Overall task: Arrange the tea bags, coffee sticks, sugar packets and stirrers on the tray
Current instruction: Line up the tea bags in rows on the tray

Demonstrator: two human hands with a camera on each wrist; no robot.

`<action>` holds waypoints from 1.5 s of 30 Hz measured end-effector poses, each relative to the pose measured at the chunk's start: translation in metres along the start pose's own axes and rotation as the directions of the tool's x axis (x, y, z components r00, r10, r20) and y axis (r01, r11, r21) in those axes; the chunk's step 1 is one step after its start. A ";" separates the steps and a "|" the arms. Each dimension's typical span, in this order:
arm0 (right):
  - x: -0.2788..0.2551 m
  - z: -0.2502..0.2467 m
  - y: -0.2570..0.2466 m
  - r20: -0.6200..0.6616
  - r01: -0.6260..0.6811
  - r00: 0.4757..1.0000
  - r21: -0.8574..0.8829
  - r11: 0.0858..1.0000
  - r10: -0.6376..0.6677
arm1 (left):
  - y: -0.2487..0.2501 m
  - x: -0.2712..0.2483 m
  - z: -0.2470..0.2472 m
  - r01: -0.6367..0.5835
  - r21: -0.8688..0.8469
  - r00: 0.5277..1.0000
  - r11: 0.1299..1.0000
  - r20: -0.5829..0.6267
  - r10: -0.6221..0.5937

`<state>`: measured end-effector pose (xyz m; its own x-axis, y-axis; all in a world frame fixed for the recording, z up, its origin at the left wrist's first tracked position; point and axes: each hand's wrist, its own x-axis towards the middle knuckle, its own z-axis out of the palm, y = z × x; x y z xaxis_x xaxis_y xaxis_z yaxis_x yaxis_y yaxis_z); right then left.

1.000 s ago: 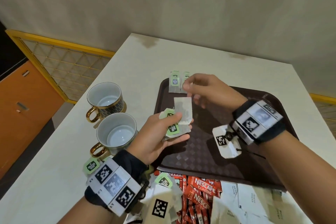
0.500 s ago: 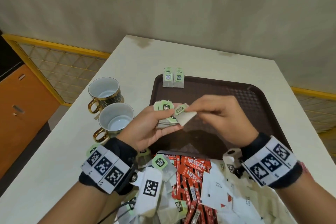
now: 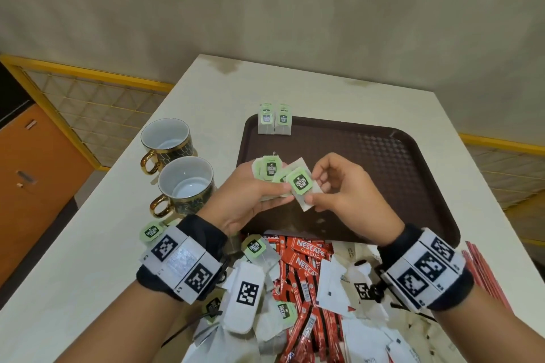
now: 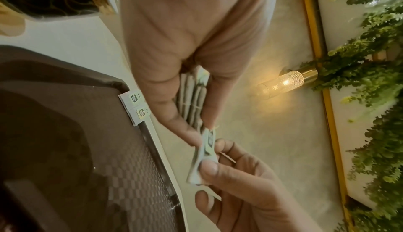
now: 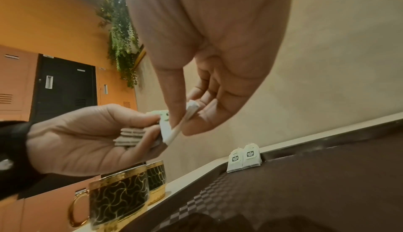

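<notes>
My left hand (image 3: 259,191) holds a small stack of tea bags (image 3: 269,169) with green tags over the near left part of the brown tray (image 3: 398,156). My right hand (image 3: 321,186) pinches one tea bag (image 3: 300,184) at the stack's right edge, between thumb and forefinger. In the left wrist view the stack (image 4: 191,97) sits between my left fingers and the pinched bag (image 4: 205,156) hangs below. The right wrist view shows the pinched tea bag (image 5: 181,123) beside the stack (image 5: 130,137). Two tea bags (image 3: 274,120) lean on the tray's far left rim.
Two gold-trimmed cups (image 3: 182,183) stand left of the tray. A heap of red coffee sticks (image 3: 306,268), white sugar packets (image 3: 339,283) and loose tea bags (image 3: 256,247) lies on the white table (image 3: 88,259) near me. Red stirrers (image 3: 486,277) lie at the right.
My right hand came back from the tray's far left corner to the stack in my left hand and now pinches one tea bag. Two bags now stand at the rim.
</notes>
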<state>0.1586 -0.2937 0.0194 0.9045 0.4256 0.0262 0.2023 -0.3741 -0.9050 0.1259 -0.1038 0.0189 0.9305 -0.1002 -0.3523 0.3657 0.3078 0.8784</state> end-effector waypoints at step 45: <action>0.016 -0.006 -0.020 0.014 -0.097 0.995 0.256 0.962 0.097 | -0.008 0.018 -0.003 -0.117 0.040 0.971 0.992 -0.204 0.123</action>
<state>0.1712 -0.2840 0.0406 0.9145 0.3989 -0.0673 0.0108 -0.1906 -0.9816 0.1395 -0.1052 0.0047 0.9445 0.1334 -0.3001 0.2547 0.2792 0.9258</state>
